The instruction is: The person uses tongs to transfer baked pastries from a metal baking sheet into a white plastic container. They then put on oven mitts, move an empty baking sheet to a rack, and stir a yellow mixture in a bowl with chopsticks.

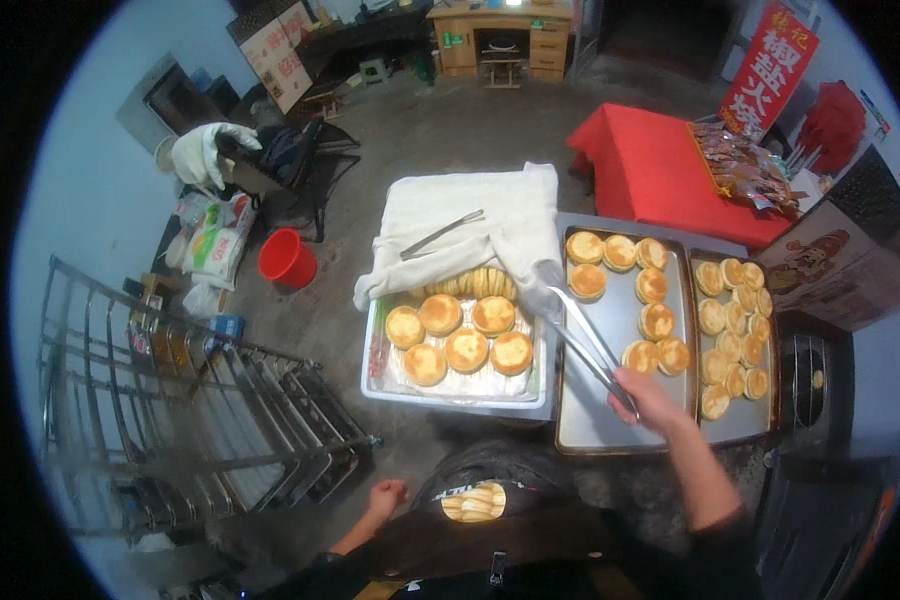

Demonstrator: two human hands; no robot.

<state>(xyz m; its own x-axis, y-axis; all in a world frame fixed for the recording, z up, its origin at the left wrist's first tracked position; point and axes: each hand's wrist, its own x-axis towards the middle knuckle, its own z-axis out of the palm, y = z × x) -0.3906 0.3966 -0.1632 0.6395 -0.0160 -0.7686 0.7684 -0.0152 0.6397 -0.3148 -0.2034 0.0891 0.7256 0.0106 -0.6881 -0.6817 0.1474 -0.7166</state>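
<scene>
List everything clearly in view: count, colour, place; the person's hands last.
Round flat buns: many, golden, in tub and on trays
Rectangular plastic tub: one, white, centre
Draped fabric cloth: one, white, over tub's far part
Metal tongs: two, silver, in right hand and on cloth
Rectangular metal trays: two, grey, right of tub
Cloth-covered table: one, red, far right
Upright rectangular sign: one, red, upper right
Round plastic bucket: one, red, left of tub
Tubular metal rack: one, silver, left
Wooden desk: one, brown, far centre
Left hand: one, bare, lower centre
Right hand: one, bare, gripping tongs
</scene>
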